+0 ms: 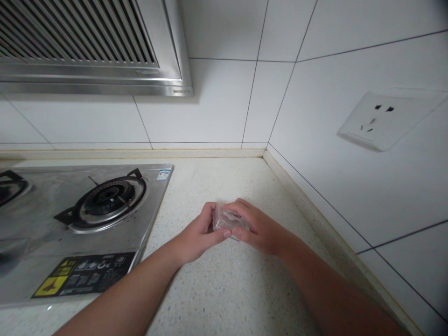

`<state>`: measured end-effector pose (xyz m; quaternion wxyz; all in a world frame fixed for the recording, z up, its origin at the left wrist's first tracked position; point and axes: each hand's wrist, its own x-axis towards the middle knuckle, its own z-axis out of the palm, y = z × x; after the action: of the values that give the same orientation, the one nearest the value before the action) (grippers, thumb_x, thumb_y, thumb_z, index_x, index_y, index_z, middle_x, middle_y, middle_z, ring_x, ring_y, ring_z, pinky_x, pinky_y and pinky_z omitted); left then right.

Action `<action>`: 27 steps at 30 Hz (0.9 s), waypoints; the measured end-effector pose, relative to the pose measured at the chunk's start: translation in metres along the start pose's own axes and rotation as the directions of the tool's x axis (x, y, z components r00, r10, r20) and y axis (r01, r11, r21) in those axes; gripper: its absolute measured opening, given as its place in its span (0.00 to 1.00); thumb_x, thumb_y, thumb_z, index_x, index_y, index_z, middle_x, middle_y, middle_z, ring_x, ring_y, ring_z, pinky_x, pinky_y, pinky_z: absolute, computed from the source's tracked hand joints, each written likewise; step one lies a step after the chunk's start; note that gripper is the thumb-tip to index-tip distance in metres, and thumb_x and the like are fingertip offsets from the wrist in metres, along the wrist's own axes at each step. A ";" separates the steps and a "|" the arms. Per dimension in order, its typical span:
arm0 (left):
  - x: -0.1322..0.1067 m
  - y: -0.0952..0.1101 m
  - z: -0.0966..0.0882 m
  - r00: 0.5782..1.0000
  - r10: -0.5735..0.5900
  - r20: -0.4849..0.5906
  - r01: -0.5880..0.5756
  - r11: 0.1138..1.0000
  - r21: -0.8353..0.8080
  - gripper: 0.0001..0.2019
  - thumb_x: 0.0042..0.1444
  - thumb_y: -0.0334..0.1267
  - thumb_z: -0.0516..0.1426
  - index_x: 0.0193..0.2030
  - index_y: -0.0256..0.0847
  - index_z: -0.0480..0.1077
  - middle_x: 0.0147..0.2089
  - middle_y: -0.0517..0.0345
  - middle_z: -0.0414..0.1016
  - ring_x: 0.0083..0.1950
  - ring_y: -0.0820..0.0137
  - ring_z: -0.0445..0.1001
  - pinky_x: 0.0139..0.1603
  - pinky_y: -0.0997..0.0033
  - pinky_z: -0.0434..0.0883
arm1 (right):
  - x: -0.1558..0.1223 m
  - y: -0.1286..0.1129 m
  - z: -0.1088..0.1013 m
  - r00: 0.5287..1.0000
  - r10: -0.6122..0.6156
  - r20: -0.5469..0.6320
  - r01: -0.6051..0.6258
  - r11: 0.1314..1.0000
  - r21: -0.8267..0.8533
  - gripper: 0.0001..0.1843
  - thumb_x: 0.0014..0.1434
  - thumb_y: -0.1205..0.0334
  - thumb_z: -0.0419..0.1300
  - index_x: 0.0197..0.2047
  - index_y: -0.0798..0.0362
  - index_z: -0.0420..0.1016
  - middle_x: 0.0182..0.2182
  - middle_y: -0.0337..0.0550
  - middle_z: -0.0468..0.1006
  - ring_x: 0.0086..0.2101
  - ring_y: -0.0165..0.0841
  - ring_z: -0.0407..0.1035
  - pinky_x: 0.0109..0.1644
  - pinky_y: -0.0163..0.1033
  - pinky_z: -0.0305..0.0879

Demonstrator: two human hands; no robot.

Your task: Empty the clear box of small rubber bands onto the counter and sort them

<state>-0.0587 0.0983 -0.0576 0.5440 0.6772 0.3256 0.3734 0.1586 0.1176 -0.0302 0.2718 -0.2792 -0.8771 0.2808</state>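
Note:
A small clear plastic packet (227, 220) is held between both hands just above the speckled countertop (224, 289). My left hand (198, 233) pinches its left edge with thumb and fingers closed. My right hand (257, 226) wraps over its right side, fingers curled on top. What is inside the packet is too small to make out.
A steel gas stove (52, 224) with a black burner (108, 198) lies to the left. A range hood (91, 46) hangs above it. White tiled walls meet in the corner behind, and a wall socket (385, 119) sits on the right wall.

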 end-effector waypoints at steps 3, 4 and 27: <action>0.000 0.000 0.000 1.000 0.011 0.005 -0.011 1.000 -0.017 0.22 0.61 0.48 0.59 0.53 0.39 0.57 0.45 0.54 0.65 0.46 0.66 0.64 0.47 0.65 0.63 | 0.000 -0.001 0.001 1.000 0.000 0.005 0.001 1.000 -0.025 0.23 0.65 0.52 0.54 0.60 0.52 0.64 0.43 0.47 0.70 0.41 0.39 0.65 0.45 0.45 0.63; 0.000 0.000 0.001 1.000 0.011 0.004 -0.011 1.000 -0.020 0.22 0.61 0.48 0.59 0.53 0.39 0.57 0.45 0.54 0.64 0.46 0.66 0.64 0.47 0.65 0.63 | 0.000 -0.001 0.001 1.000 -0.003 0.005 0.003 0.999 -0.034 0.23 0.65 0.52 0.53 0.60 0.52 0.64 0.43 0.48 0.70 0.41 0.39 0.65 0.46 0.46 0.63; 0.000 0.000 0.001 1.000 0.011 -0.006 -0.011 0.999 0.045 0.22 0.61 0.49 0.59 0.52 0.39 0.58 0.45 0.54 0.65 0.45 0.65 0.64 0.47 0.64 0.63 | 0.002 -0.005 0.004 0.998 -0.041 0.046 0.049 0.981 -0.190 0.20 0.67 0.57 0.48 0.58 0.55 0.61 0.43 0.52 0.71 0.41 0.42 0.65 0.46 0.49 0.64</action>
<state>-0.0580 0.0981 -0.0578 0.5256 0.6899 0.3318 0.3710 0.1530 0.1141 -0.0289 0.2317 -0.2781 -0.9116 0.1948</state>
